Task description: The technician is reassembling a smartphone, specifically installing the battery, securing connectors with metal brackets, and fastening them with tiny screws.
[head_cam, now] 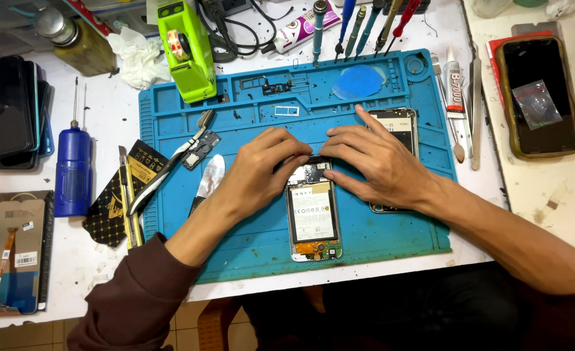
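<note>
Bare fingertips of both hands meet at the top edge of the opened smartphone with its back cover removed (312, 211), which lies upright in the middle of the blue silicone repair mat (365, 221). The left hand (261, 170) has its fingers curled down, and the tips press on the upper left corner of the phone; the right hand (372, 162) lies flatter, its fingers spread, with the thumb and the middle fingers touching the upper right corner, while the index finger points up over a second opened phone with a gold frame (401, 130) lying under this hand. Neither hand grips anything; they only press. Inside the phone a white battery and an orange board part at the bottom are visible. Left of the left hand, on the mat, lie silver tweezers (170, 168) and a small dark circuit board (200, 149). A bright green tape dispenser (186, 52) stands at the top left edge of the mat.
</note>
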